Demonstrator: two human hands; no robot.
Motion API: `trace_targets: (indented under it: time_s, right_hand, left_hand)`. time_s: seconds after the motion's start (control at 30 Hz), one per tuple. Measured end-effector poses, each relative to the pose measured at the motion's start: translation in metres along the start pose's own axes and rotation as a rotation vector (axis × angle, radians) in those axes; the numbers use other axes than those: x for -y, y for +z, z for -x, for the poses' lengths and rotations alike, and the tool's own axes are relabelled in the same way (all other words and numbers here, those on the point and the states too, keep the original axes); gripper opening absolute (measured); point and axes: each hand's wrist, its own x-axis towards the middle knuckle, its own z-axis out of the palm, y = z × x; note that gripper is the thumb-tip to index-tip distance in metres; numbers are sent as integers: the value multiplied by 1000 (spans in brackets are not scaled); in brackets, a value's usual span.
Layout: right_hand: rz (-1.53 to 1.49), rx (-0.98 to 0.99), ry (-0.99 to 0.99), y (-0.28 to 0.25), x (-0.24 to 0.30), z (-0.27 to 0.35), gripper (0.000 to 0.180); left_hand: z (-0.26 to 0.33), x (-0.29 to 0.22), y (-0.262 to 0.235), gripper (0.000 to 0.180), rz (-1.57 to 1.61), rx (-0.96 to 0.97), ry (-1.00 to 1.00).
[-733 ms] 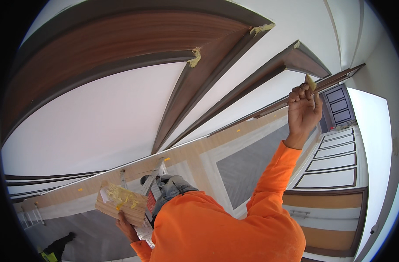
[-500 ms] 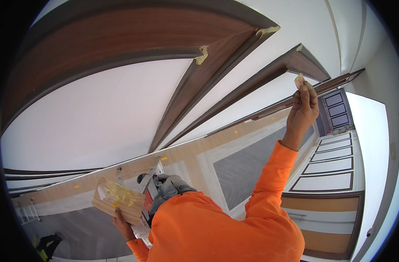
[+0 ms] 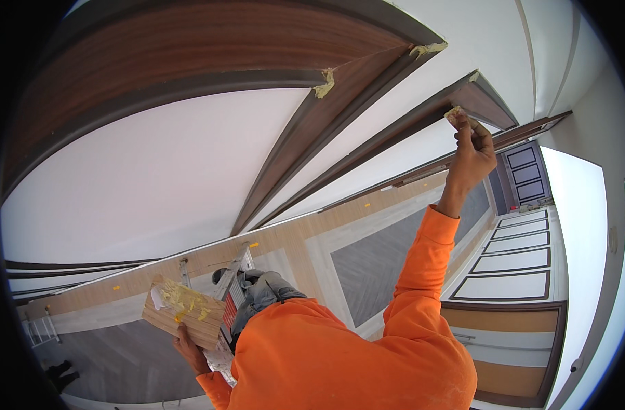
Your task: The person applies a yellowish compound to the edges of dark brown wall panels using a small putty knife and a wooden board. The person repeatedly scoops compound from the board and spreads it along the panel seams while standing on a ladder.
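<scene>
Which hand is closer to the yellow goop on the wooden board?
Left. The left hand holds the edge of the wooden board, close to the yellow goop; the right hand is far away, up by the brown trim.

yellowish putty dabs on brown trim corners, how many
3: inner-corner dab and outer-corner dab on the nearer trim, third dab on the farther trim; the right hand may hide more.

Bright orange long-sleeved top (image 3: 353, 352), snug matching cuff (image 3: 438, 227), grey trousers (image 3: 270, 292), dark shoe (image 3: 219, 275)

Wood-grain board (image 3: 202, 333) with yellow paste (image 3: 181, 299) and a white piece (image 3: 158, 298) on top
</scene>
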Motion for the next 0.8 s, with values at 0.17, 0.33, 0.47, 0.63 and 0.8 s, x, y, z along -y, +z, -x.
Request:
trace_targets:
  time_s: [0.17, 0.33, 0.47, 0.63, 0.8]
  right_hand:
    - [37, 4, -4, 5, 6, 2, 22]
    - [69, 0, 3, 10, 7, 4, 21]
    - [223, -37, -43, 11, 6, 3, 22]
    - [321, -94, -109, 13, 2, 0, 21]
    - [422, -226, -310, 10, 5, -8, 19]
  left_hand:
    - [4, -9, 7, 51, -3, -22, 10]
    - [2, -5, 6, 50, 7, -41, -25]
    - [0, -2, 4, 49, 6, -30, -16]
    - [-1, -1, 3, 48, -31, -27, -6]
    - [2, -7, 5, 49, -51, -42, -33]
